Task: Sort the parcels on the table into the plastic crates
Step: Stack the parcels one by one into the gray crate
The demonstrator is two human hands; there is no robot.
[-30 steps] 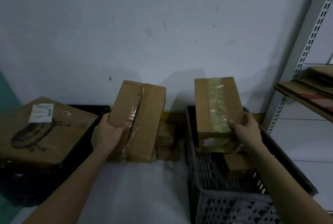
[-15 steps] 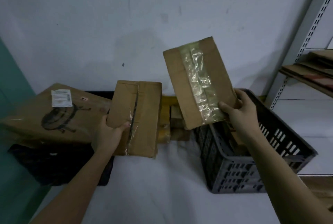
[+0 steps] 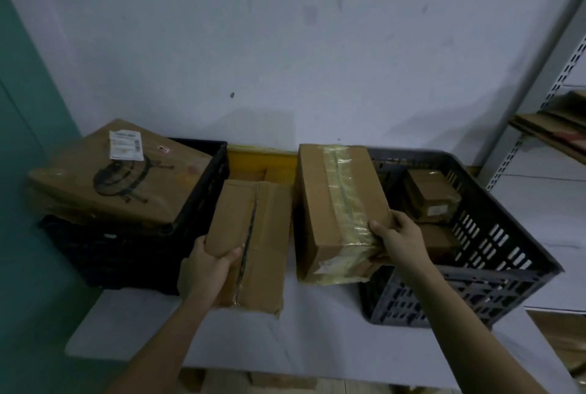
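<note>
My left hand (image 3: 207, 270) grips the near left corner of a flat cardboard parcel (image 3: 253, 241) with a taped centre seam, between the two crates. My right hand (image 3: 400, 236) holds the near right corner of a taller cardboard box (image 3: 336, 209) with a wide clear tape strip; that box sits at the left rim of the grey plastic crate (image 3: 494, 266). Two small brown parcels (image 3: 431, 197) lie inside the grey crate. The black plastic crate (image 3: 133, 254) on the left carries a large tilted box (image 3: 120, 171) with a white label.
The white table (image 3: 285, 339) runs from the wall to a near edge. A yellow-edged carton (image 3: 260, 165) stands against the wall between the crates. A metal shelf rack (image 3: 558, 127) with flattened cardboard is at right, a green panel at left.
The right hand brought the taped box down from the air to the grey crate's left rim. The left hand keeps its grip on the flat parcel, now lying lower and flatter. The camera tilted down.
</note>
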